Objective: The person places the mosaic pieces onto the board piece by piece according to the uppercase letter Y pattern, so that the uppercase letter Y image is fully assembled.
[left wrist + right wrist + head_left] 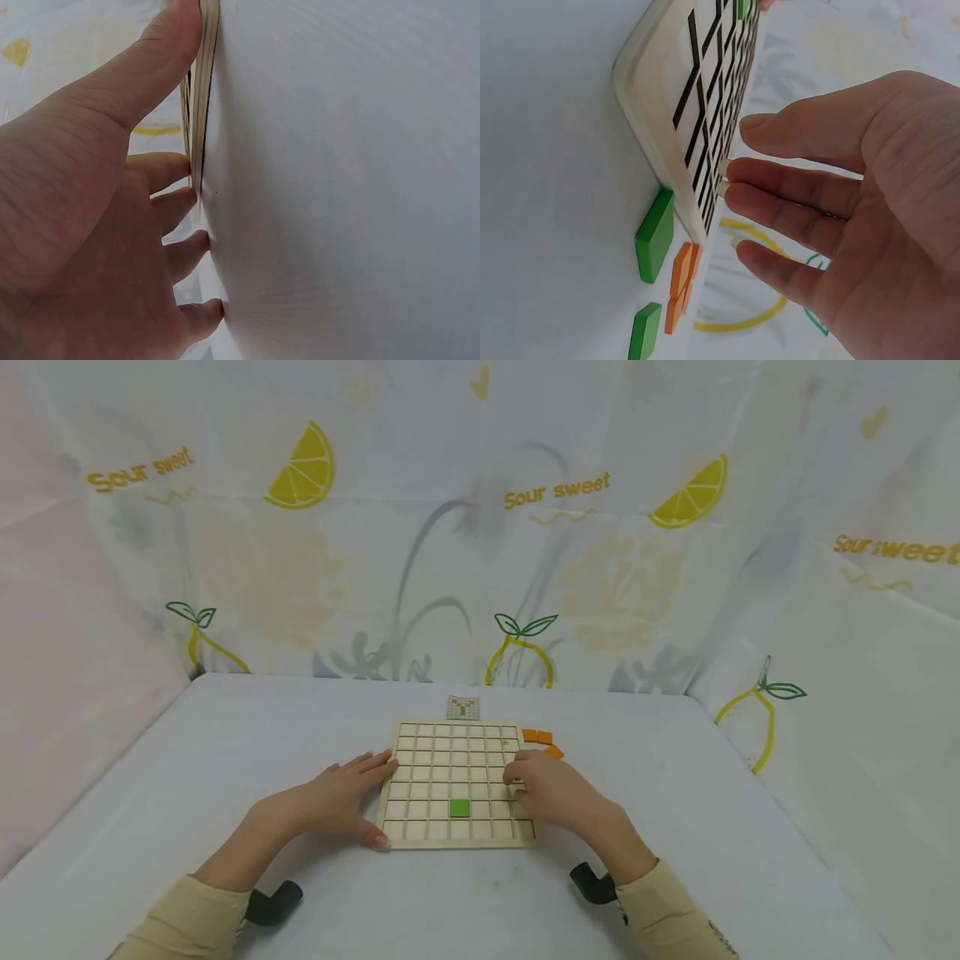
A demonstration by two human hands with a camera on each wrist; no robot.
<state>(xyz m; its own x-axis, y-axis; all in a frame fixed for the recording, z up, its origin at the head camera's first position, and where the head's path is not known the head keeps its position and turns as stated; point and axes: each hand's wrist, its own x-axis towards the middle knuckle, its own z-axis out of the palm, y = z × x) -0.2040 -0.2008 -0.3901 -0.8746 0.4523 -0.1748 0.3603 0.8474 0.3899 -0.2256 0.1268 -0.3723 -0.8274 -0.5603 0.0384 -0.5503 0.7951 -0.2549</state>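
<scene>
White tablecloth [420,902], lemon-print backdrop [420,443]. On my feed, left hand [330,802] spread along left edge of wooden grid board [450,844]; right hand [558,789] over its right side, thumb and fingers apart, no tile visible. Board probably light, stiff: hold by rim. One near cell contains green square tile [460,808], likely hard, slick: pinch edges. Orange tiles [544,737] beside far right corner.

Card [462,708] markings too small, sleeves [197,917] cut off; lower green tile [645,334] cropped

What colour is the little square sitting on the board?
The square is green. It shows best in the head view, lying on the board.
</scene>
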